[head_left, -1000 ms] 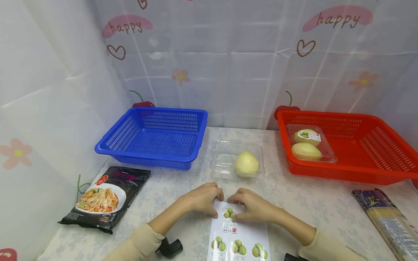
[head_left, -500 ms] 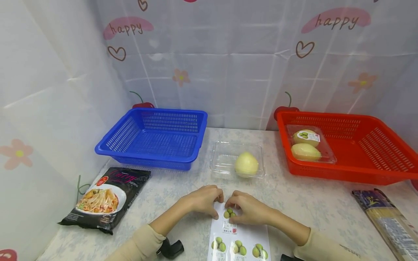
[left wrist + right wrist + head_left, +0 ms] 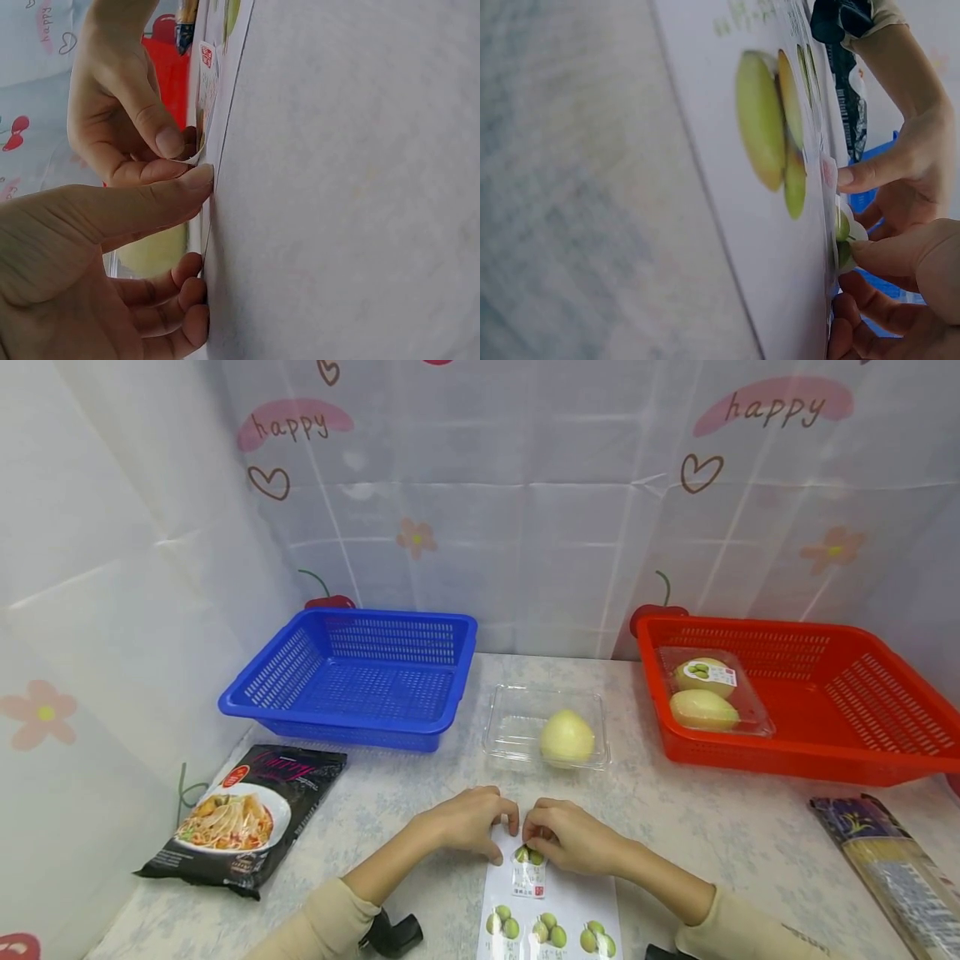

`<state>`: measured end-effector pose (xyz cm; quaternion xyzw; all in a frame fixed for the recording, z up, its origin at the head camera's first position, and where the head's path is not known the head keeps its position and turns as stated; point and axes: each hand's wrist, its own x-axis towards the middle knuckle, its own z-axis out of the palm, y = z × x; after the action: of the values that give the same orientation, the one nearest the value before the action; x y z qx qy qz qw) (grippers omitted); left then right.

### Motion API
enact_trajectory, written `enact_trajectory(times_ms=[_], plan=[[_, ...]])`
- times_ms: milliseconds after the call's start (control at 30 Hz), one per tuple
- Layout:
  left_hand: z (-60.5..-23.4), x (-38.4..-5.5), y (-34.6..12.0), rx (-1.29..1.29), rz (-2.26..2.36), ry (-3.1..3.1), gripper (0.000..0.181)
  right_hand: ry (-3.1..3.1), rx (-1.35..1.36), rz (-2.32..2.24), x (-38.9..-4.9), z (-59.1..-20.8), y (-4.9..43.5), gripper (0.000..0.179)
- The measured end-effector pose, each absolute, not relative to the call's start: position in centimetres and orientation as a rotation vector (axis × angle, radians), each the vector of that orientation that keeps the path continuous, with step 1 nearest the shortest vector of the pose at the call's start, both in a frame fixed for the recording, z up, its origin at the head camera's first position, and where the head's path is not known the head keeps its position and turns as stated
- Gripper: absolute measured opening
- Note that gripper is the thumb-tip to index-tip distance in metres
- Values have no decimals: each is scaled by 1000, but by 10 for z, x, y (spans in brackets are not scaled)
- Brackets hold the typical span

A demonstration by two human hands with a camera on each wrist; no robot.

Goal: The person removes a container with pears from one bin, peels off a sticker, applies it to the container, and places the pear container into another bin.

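Note:
A white sheet of stickers (image 3: 573,906) printed with green fruit lies on the table in the head view. The right hand (image 3: 573,837) pinches the top edge of one fruit sticker (image 3: 529,878) between thumb and finger; in the right wrist view that sticker (image 3: 843,232) is partly lifted off its backing. The left hand (image 3: 471,822) rests at the sheet's upper left, its thumb pressing the edge in the left wrist view and its other fingers touching down beyond. Behind both hands stands a clear plastic box (image 3: 513,727) with a pale yellow-green fruit (image 3: 567,737) in it.
A blue basket (image 3: 345,727) stands at the back left. The red basket (image 3: 795,756) at the right holds a clear pack (image 3: 753,710) with two fruits and a label. A black noodle bag (image 3: 247,827) lies left, a long package of noodles (image 3: 900,868) right.
The right hand has drawn its fingertips in on the sticker's top edge, which is now pinched and raised. The left hand stays almost where it was.

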<state>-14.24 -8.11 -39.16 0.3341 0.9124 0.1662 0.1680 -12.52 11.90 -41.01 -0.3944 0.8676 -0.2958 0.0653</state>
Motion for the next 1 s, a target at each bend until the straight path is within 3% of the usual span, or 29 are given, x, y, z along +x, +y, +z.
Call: enact_trajectory(times_ms=[1000], plan=[[-392,-143,-81,926,506,2583,27,2568,-1274,-1009,-104,-396,131,13]])
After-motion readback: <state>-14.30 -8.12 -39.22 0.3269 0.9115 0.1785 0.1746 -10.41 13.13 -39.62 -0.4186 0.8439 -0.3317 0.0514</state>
